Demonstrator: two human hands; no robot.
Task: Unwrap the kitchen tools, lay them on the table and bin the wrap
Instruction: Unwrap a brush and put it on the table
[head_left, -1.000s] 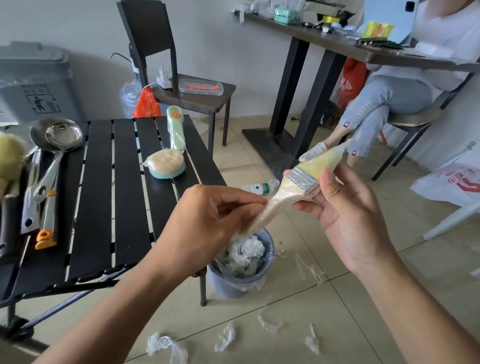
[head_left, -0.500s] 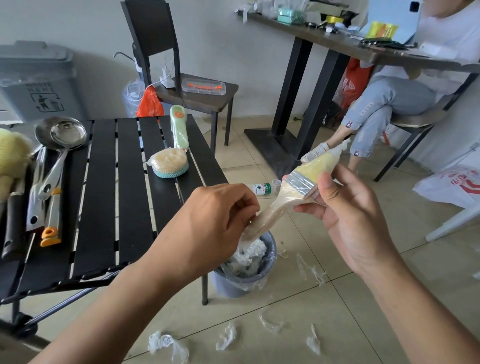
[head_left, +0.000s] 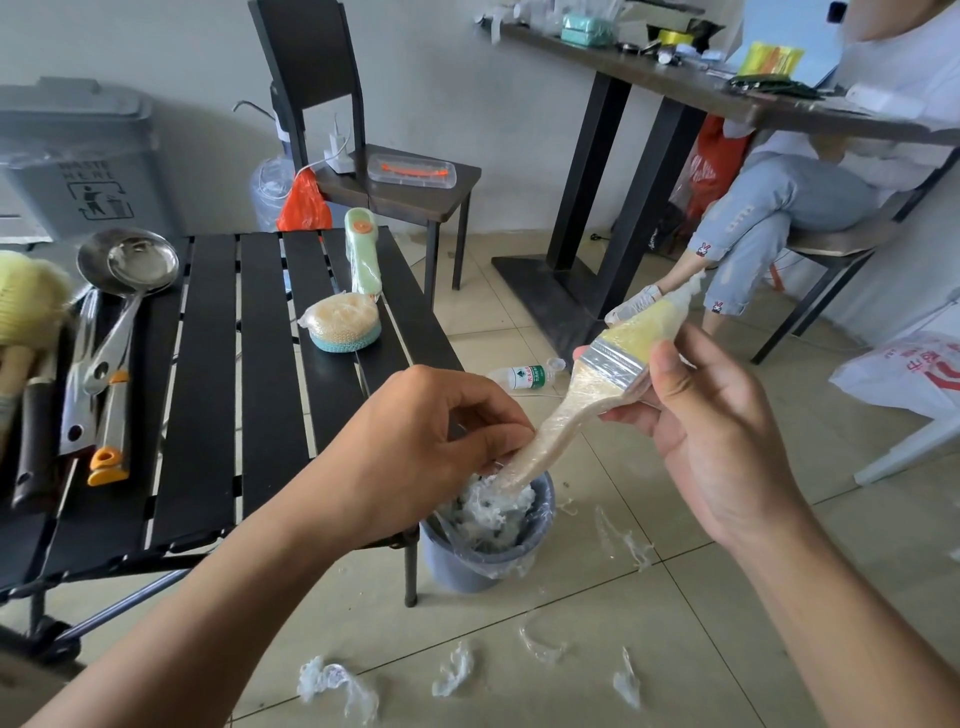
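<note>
The brush, wrapped in clear film from bristles to handle, was held in the air right of the table, directly above the small bin. That placement looked deliberate: any wrap pulled free would drop among the crumpled film already filling the bin. The right hand pinched the metal band between thumb and fingers, probably to brace the tool. The left hand had its fingers curled closed round the handle's lower end, seemingly to work the film loose there.

On the table lay bare ladles, along with a scrubber with its film on, so more unwrapping appeared to remain. Film scraps littered the floor.

The handle tip was hidden behind the left fingers, so I could not tell whether they gripped film alone or the handle too, nor whether any film had torn. A yellow object at the table's left was cut off by the frame edge.
</note>
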